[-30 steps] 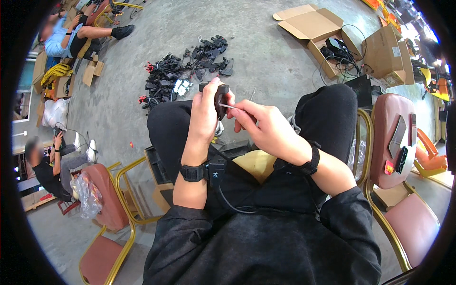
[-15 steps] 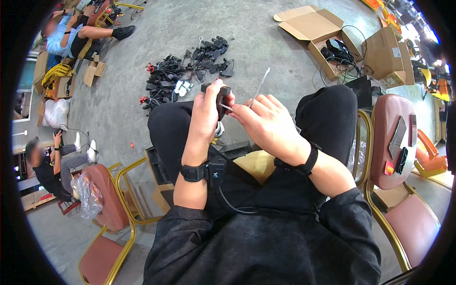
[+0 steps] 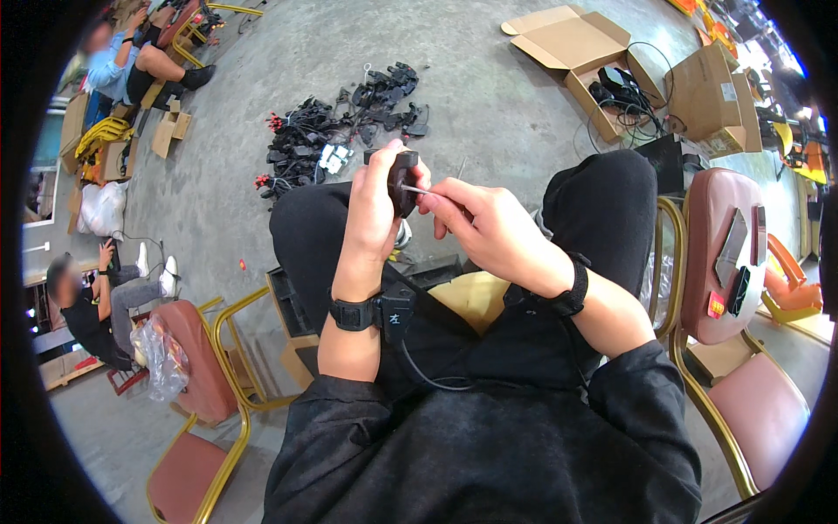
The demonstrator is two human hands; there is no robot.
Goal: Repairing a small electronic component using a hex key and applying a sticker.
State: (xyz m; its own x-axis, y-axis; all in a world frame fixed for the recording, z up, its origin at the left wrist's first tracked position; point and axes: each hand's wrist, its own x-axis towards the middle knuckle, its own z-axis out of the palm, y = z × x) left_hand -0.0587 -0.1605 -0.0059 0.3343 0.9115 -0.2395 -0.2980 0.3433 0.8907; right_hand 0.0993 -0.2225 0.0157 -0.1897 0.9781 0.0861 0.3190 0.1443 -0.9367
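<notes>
My left hand grips a small dark block-shaped part, held up between my knees with the thumb along its top. My right hand is closed on a thin L-shaped metal hex key. The key's short end meets the side of the dark part; whether it sits in a screw is too small to tell. Its other arm shows only faintly beyond my right fingers. Black straps circle both wrists, and a cable runs from the small black box on the left one.
A heap of black cabled devices lies on the floor ahead, with a white piece on it. Open cardboard box far right. Chairs stand at both sides; the right chair bears dark flat pieces. Two people sit at the left.
My right hand has turned the hex key, and its long arm has swung from plainly upright to a faint blur. My right fingers have curled closer to the dark part.
</notes>
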